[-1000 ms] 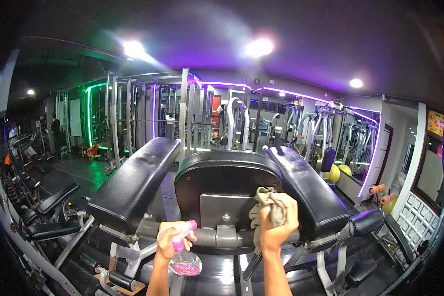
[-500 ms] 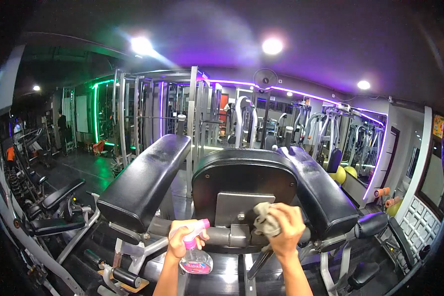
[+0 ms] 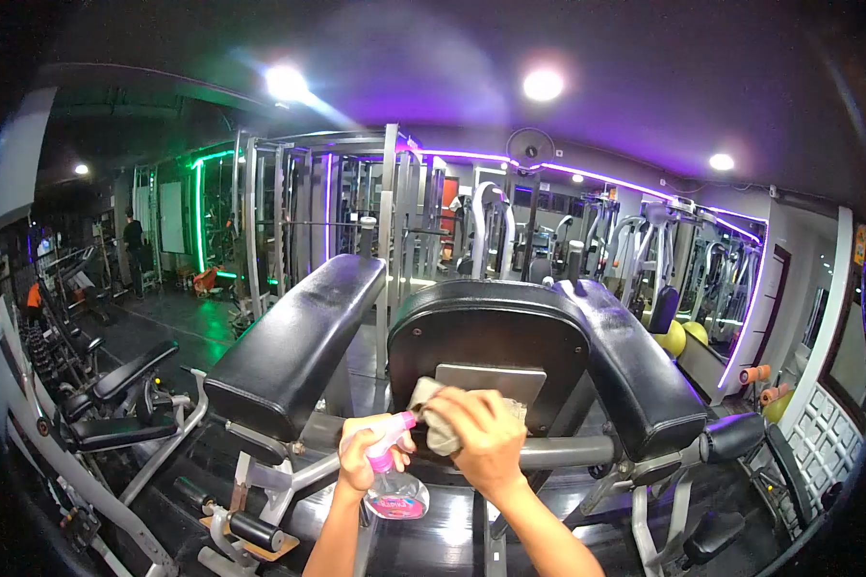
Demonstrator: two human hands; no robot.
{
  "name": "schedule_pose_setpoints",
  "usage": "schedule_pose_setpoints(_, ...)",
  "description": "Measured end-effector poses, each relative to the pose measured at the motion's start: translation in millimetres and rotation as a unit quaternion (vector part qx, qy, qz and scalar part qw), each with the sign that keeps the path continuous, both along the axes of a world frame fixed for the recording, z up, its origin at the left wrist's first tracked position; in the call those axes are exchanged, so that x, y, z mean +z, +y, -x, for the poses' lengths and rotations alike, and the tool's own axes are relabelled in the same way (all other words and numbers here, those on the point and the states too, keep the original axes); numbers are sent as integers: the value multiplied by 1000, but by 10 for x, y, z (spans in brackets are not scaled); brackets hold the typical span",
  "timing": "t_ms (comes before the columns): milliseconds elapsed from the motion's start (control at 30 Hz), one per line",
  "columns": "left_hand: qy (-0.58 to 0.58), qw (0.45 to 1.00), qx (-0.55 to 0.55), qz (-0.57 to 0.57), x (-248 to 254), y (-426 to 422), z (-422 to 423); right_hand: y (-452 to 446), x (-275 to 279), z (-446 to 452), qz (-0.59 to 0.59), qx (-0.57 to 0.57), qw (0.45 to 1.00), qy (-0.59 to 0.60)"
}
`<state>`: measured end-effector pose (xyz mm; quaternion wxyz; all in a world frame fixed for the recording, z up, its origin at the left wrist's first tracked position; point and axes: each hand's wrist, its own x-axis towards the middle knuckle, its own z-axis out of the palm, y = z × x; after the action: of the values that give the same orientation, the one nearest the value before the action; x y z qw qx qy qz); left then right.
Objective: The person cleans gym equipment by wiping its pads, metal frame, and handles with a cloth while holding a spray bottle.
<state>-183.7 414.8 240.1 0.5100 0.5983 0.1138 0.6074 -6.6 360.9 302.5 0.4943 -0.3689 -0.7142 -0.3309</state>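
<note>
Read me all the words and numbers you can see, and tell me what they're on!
No word or number reads clearly.
Spray bottle in the left hand: lettering on its pink label, too blurred to read.
Orange sign at the far right: too small to read.

Clear plastic spray btl (image 3: 399,495) w/ pink trigger head & pinkish label: held approx. upright, nozzle pointing R. Crumpled grey-beige fabric cloth (image 3: 440,431): bunched up, held just beside nozzle; contact unclear.

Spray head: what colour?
Pink; the spray head shows best in the head view.
</note>
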Motion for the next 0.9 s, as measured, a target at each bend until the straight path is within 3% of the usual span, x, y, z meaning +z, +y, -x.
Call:
schedule_pose_setpoints(67,-7,1000,3,0,32,-23,9,34,-58,16,14,1,998,-57)
schedule_pose_setpoints(167,10,1000,-27,-5,18,38,70,-53,119,-127,27,-34,998,-43)
schedule_pose_setpoints(300,11,1000,3,17,34,-13,201,-115,489,-210,-76,-23,997,23)
schedule_pose_setpoints(433,23,999,39,2,31,-80,384,-17,445,2,-74,-7,997,21)
schedule_pose_setpoints(700,18,1000,20,-6,-32,-249,736,127,-25,194,99,-6,980,-174)
schedule_pose_setpoints(767,31,999,28,-2,-17,-335,821,107,36,133,88,-34,974,-207)
schedule_pose_setpoints(900,36,999,28,2,-13,-388,923,90,348,59,-18,-15,990,-139)
